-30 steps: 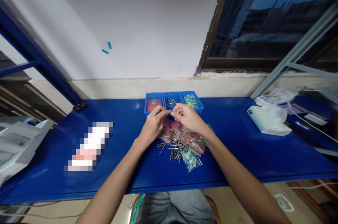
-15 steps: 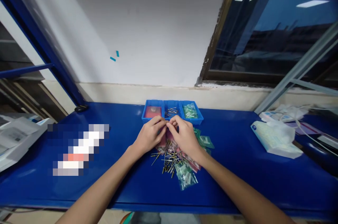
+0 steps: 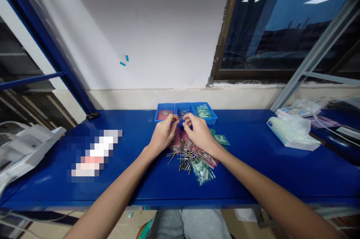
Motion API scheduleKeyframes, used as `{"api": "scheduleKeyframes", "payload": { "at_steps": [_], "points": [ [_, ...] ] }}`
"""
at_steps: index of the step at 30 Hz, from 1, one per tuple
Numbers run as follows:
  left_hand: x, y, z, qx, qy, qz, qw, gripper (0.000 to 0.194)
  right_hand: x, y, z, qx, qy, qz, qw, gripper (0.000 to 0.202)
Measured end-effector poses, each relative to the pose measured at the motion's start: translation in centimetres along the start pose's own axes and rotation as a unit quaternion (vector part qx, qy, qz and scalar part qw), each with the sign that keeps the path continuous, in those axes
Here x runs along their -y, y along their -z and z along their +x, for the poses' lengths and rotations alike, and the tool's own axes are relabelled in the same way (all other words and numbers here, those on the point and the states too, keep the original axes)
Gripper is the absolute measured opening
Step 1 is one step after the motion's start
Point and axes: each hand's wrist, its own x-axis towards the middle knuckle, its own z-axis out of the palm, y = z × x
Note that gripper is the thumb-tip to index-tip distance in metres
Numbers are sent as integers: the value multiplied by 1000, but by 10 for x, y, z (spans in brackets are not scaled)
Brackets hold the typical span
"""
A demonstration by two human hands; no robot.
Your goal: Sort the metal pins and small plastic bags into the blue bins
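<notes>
My left hand (image 3: pixel 162 133) and my right hand (image 3: pixel 200 133) are raised at the front of three joined blue bins, fingertips close together before the middle one. Each hand has thumb and fingers curled into a pinch; what they hold, if anything, is too small to make out. Beneath them lies a pile of thin metal pins (image 3: pixel 187 160) with brass-coloured ends. Red plastic bags (image 3: pixel 176 140) and a green plastic bag (image 3: pixel 203 172) with small parts surround the pins. The left bin (image 3: pixel 165 105) has red bags, the middle one similar pins (image 3: pixel 184 112), the right one green bags (image 3: pixel 203 111).
A tissue pack (image 3: pixel 292 134) and cables lie at the right of the blue table (image 3: pixel 123 190). White equipment (image 3: pixel 30 145) stands at the left edge, near a blurred-out item (image 3: pixel 97 154). Behind the bins rises the wall (image 3: pixel 140 96); metal posts flank the table.
The camera view has shifted slightly, moving the pile upward in the picture. My hands have risen with it, and a small gap now shows between their fingertips.
</notes>
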Motion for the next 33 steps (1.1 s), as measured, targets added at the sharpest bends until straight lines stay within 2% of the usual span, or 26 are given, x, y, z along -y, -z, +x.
{"api": "scheduleKeyframes", "payload": {
  "at_steps": [8, 13, 17, 21, 25, 26, 30, 33],
  "points": [
    [-2, -3, -1, 21, 7, -26, 999, 9, 0, 3, 4, 12, -51, 73, 996, 11],
    [-3, -3, 0, -28, -5, -18, 999, 9, 1, 4, 5, 24, -54, 98, 993, 9],
    [-4, -1, 2, -33, -33, -9, 999, 8, -2, 8, 7, 31, -45, 119, 991, 8],
    [-3, 0, 1, -12, -32, -14, 999, 6, -1, 12, 9, 24, -26, 108, 993, 7],
    [-1, -2, -1, 23, -27, -22, 999, 13, -1, 12, 9, 21, -31, 99, 994, 3],
    [0, -3, -2, 20, -32, -15, 999, 13, -3, 11, 8, 15, -36, 92, 995, 1],
    [1, -5, -2, -25, -42, 7, 999, 12, -9, 9, 8, 14, -31, 52, 998, 14],
    [2, -5, -1, -29, -48, 5, 998, 18, -10, 6, 8, 43, -22, 57, 997, 4]
  ]
}}
